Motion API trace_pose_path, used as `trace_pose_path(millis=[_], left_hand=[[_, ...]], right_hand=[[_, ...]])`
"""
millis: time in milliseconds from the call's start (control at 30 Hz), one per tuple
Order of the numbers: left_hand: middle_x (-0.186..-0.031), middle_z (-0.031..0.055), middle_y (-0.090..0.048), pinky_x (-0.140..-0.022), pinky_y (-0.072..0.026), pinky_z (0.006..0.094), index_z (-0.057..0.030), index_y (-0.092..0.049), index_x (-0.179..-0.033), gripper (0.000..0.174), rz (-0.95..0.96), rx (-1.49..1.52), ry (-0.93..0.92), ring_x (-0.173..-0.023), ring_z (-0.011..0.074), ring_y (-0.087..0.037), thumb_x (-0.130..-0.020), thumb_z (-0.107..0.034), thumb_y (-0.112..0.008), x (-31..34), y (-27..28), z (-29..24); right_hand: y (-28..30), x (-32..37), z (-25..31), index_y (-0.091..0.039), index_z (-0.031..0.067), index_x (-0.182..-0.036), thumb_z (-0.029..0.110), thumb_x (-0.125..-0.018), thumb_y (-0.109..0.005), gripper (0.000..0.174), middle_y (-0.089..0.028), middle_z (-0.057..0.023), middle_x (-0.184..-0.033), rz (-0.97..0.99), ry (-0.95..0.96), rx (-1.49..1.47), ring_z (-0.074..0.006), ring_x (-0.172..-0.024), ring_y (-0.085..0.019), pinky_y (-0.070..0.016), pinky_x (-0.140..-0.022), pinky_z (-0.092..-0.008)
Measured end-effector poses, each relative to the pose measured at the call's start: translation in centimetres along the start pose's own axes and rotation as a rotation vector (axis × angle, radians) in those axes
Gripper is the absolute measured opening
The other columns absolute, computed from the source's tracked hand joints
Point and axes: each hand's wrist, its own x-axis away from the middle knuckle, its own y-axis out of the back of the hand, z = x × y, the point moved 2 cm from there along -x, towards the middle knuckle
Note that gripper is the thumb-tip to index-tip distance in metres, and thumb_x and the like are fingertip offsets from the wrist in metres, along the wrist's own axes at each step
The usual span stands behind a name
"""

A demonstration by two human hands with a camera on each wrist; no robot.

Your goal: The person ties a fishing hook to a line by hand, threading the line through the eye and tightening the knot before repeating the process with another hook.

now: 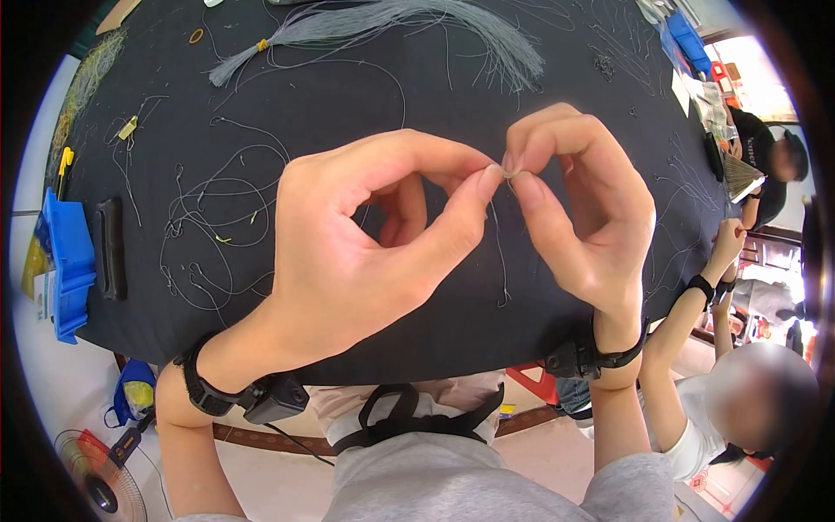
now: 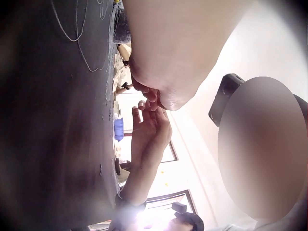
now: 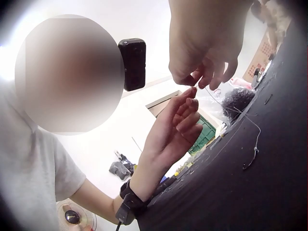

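Observation:
Both hands meet over the dark table, fingertip to fingertip. My left hand (image 1: 357, 261) pinches a thin fishing line (image 1: 499, 239) between thumb and forefinger. Right beside it, my right hand (image 1: 591, 209) pinches the same line with thumb and fingertips; the bit between the tips is mostly hidden. From there the line hangs down to a small fish hook (image 1: 503, 300). In the right wrist view the hook (image 3: 250, 161) shows dark at the end of the pale line. The left wrist view shows both hands touching at the fingers, the line itself hidden.
On the black tabletop (image 1: 391, 339) lie loose hooked lines (image 1: 209, 204) at left and a bundle of pale line (image 1: 374, 35) at the back. A blue bin (image 1: 70, 261) stands at the left edge. Another person (image 1: 696, 409) sits at right.

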Motion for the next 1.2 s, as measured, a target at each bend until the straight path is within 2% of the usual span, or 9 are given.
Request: trace_pose_path(millis=[667, 1067, 1200], left_hand=[[-0.072, 0.0027, -0.064, -0.051, -0.0404, 0.0156, 0.0022, -0.067, -0.089, 0.007, -0.005, -0.012, 0.014, -0.061, 0.0041, -0.059, -0.084, -0.001, -0.064, 0.00, -0.06, 0.10], [-0.072, 0.0030, -0.064, -0.050, -0.0391, 0.0157, 0.0024, -0.066, -0.089, 0.007, 0.001, 0.006, 0.016, -0.060, 0.0035, -0.058, -0.083, -0.001, -0.064, 0.01, -0.10, 0.04], [-0.073, 0.0034, -0.064, -0.052, -0.0407, 0.0157, 0.0026, -0.066, -0.089, 0.007, 0.006, 0.011, 0.017, -0.061, 0.0039, -0.058, -0.083, -0.001, -0.064, 0.04, -0.07, -0.01]], right_hand=[[0.10, -0.04, 0.10, -0.052, -0.0034, -0.093, -0.010, -0.075, -0.055, 0.019, -0.054, -0.0110, -0.089, 0.002, 0.005, 0.037, -0.0178, -0.085, -0.052, -0.0402, -0.079, -0.0288], [-0.11, 0.07, -0.08, -0.050, -0.0020, -0.093, -0.006, -0.079, -0.053, 0.015, -0.053, -0.0109, -0.089, 0.015, -0.027, -0.016, -0.0168, -0.084, -0.050, -0.0403, -0.078, -0.0287], [-0.36, 0.20, -0.30, -0.049, -0.0018, -0.094, -0.002, -0.082, -0.052, 0.012, -0.053, -0.0102, -0.090, 0.006, -0.100, -0.143, -0.0151, -0.085, -0.049, -0.0402, -0.079, -0.0280]])
